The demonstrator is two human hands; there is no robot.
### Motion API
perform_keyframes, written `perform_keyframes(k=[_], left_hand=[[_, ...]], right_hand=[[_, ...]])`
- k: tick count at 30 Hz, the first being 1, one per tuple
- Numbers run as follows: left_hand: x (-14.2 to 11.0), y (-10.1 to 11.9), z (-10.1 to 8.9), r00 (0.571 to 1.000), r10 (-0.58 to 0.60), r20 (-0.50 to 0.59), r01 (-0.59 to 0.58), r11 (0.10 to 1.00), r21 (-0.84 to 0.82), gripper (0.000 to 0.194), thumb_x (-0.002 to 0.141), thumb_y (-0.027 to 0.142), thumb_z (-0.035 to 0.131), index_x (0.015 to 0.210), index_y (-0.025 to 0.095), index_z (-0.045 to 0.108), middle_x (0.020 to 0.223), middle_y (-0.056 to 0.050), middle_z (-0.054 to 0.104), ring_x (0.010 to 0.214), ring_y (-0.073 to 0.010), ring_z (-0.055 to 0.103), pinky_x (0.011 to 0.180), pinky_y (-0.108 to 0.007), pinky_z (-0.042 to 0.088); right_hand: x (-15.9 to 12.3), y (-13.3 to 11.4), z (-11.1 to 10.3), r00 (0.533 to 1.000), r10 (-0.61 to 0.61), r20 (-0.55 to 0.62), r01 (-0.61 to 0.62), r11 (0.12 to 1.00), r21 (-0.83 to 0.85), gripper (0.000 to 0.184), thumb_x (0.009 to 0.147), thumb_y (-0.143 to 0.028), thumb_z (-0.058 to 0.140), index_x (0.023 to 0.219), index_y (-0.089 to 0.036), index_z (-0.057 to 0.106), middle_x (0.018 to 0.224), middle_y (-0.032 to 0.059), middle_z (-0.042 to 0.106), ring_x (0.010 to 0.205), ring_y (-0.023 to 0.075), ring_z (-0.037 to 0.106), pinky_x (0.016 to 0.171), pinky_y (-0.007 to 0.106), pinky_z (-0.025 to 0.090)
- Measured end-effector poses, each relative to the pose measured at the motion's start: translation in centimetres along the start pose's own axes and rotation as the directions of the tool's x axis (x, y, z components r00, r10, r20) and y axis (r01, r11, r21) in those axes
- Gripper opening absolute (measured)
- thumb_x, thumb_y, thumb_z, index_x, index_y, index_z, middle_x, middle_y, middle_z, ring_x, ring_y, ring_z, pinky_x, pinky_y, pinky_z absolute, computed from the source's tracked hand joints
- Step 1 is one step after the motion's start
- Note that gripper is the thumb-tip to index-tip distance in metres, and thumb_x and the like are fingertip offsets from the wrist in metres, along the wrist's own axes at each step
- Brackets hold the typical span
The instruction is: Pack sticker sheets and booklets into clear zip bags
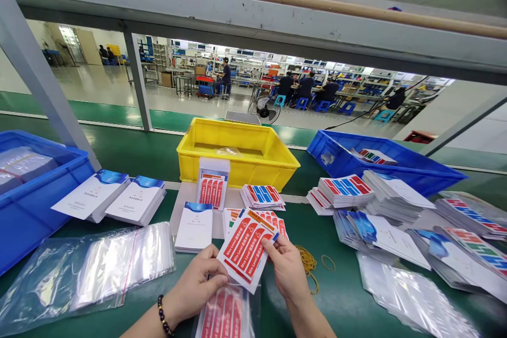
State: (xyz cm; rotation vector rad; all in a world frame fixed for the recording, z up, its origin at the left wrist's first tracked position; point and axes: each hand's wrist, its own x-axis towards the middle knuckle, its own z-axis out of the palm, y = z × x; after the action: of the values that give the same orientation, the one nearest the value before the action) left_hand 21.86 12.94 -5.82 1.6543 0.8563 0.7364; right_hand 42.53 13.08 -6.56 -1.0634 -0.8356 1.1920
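Note:
A sheet of red label stickers, with another sheet edge showing behind it, is held tilted over the bench. My right hand pinches its right edge between thumb and fingers. At the lower left edge, my left hand has its fingers curled closed on the sheet. Just beneath lies a clear plastic bag with red stickers inside. Behind the sheet are a stack of white-and-blue booklets, an upright stack of red sticker sheets and a pile of red-and-blue sticker sheets.
A yellow bin stands at the back, between blue bins at left and right. Clear bags and more booklets lie left. Rubber bands sit by my right hand; sticker piles and bags lie right.

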Motion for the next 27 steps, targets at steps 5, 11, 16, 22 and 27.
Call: perform_keyframes(k=[5,11,16,22,27], left_hand=[[0.1,-0.1,0.2,0.999,0.0,-0.045,-0.003,0.998,-0.058,0.013,0.075,0.024,0.055,0.067,0.015,0.06,0.087,-0.004,0.044,0.086,-0.0167,0.048,0.08,-0.027,0.038],[0.3,-0.6,0.6,0.987,-0.064,-0.147,0.034,0.979,-0.2,0.017,0.075,0.03,0.055,0.069,0.015,0.059,0.087,-0.004,0.045,0.084,-0.0175,0.048,0.075,-0.027,0.038],[0.3,-0.6,0.5,0.973,-0.07,-0.219,0.028,0.982,-0.189,0.02,0.075,0.033,0.056,0.066,0.015,0.058,0.082,-0.004,0.046,0.078,-0.0158,0.047,0.073,-0.027,0.037],[0.5,-0.5,0.4,0.954,-0.252,-0.159,0.179,0.912,-0.37,0.029,0.065,0.037,0.064,0.084,0.016,0.055,0.078,-0.001,0.053,0.071,-0.0138,0.05,0.068,-0.026,0.038],[0.7,-0.2,0.4,0.922,-0.378,-0.088,0.323,0.873,-0.366,0.031,0.063,0.041,0.063,0.062,0.014,0.048,0.062,-0.001,0.054,0.062,-0.0149,0.051,0.063,-0.027,0.038]], right_hand=[[-0.6,-0.1,0.8,0.981,0.066,0.184,-0.056,0.997,-0.062,0.039,0.07,-0.036,0.067,0.104,-0.02,0.055,0.091,0.0058,0.066,0.081,0.0203,0.061,0.074,0.033,0.048],[-1.2,0.5,1.1,0.947,0.052,0.317,0.052,0.948,-0.313,0.033,0.074,-0.039,0.061,0.102,-0.022,0.059,0.078,0.003,0.062,0.071,0.0164,0.057,0.068,0.029,0.044],[-1.1,-0.1,1.1,0.856,0.067,0.513,0.25,0.815,-0.523,0.033,0.079,-0.04,0.053,0.062,-0.015,0.064,0.085,0.0072,0.057,0.077,0.0161,0.053,0.07,0.028,0.041],[-1.6,-0.1,2.0,0.87,0.231,0.435,0.04,0.848,-0.529,0.012,0.068,-0.025,0.059,0.069,-0.014,0.063,0.069,0.0025,0.058,0.063,0.0127,0.05,0.06,0.024,0.039],[-1.9,0.3,2.2,0.902,0.231,0.365,-0.061,0.904,-0.422,0.025,0.064,-0.017,0.059,0.089,-0.017,0.06,0.068,-0.0022,0.054,0.061,0.0106,0.048,0.058,0.021,0.037]])
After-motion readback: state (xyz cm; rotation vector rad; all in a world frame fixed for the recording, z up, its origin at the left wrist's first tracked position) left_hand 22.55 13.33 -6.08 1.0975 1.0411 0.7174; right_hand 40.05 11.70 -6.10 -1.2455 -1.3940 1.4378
